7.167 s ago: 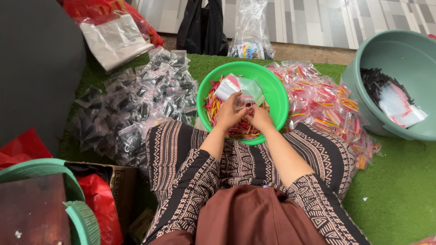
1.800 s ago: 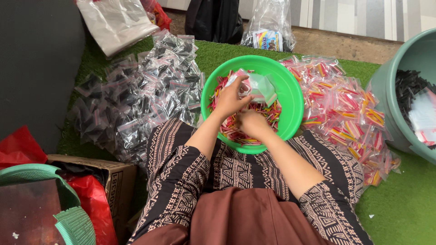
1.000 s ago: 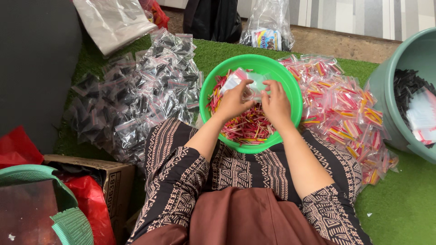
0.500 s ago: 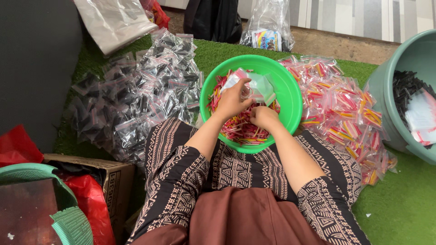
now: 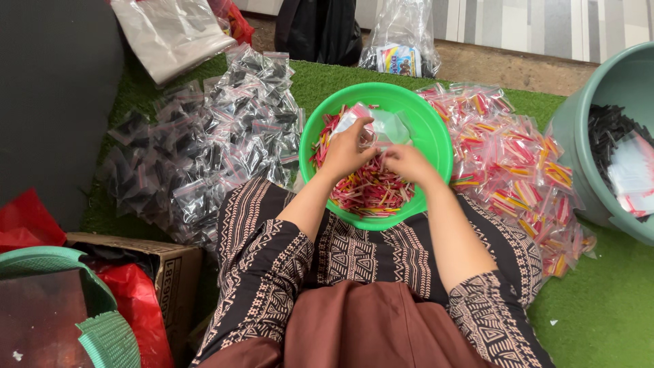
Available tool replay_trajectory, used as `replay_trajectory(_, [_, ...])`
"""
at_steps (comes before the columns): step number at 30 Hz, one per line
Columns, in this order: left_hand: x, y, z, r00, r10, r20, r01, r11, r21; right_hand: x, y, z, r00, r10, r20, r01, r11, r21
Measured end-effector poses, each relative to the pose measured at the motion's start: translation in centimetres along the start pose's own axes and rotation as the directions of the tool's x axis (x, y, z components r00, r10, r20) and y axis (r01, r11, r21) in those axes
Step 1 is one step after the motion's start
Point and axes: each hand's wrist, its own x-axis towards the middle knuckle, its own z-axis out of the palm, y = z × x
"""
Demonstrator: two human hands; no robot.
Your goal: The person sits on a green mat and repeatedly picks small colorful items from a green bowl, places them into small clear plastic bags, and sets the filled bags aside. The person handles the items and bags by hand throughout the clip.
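A bright green bowl (image 5: 436,133) rests on my lap, filled with short red, yellow and pink sticks (image 5: 371,191). My left hand (image 5: 344,150) holds a small clear plastic bag (image 5: 381,126) over the bowl. My right hand (image 5: 407,163) is beside it, fingers pinched at the bag's edge, just above the sticks. Whether the right hand holds any sticks is hidden by the fingers.
A heap of small bags with black pieces (image 5: 204,143) lies at my left. Bags of coloured sticks (image 5: 514,163) pile at my right. A grey-green tub (image 5: 599,136) holds black pieces. A cardboard box (image 5: 163,269) and red bag (image 5: 133,307) sit near left.
Both hands stay over the bowl. The right hand dipped to the sticks and came back to the bag held by the left hand.
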Motion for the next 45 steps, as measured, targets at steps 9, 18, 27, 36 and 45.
replay_trajectory(9, [-0.2, 0.2, 0.8, 0.995, 0.022, 0.094, -0.013, 0.996, -0.086, -1.4, -4.1, -1.8, 0.889, -0.232, -0.396, 0.395, 0.827, 0.401])
replay_trajectory(18, [-0.4, 0.7, 0.4, 0.991, 0.086, 0.106, -0.072, 0.988, -0.135, -4.1, -8.0, -1.4, 0.838, -0.502, -0.216, 0.473, 0.864, -0.172])
replay_trajectory(27, [0.8, -3.8, 3.0, 0.983, -0.125, 0.133, 0.183, 0.695, -0.696, -3.4, -6.6, -2.3, 0.909, -0.208, -0.361, 0.292, 0.937, 0.193])
replay_trajectory(36, [-0.2, -2.5, 2.8, 0.985, -0.120, 0.122, 0.170, 0.630, -0.758, -3.8, -8.2, -1.2, 0.896, -0.285, -0.340, 0.370, 0.903, 0.218])
replay_trajectory(45, [-0.5, -0.8, 2.3, 0.964, -0.195, 0.178, 0.260, 0.575, -0.775, -3.5, -7.0, -0.3, 0.917, -0.263, -0.301, 0.365, 0.857, 0.364])
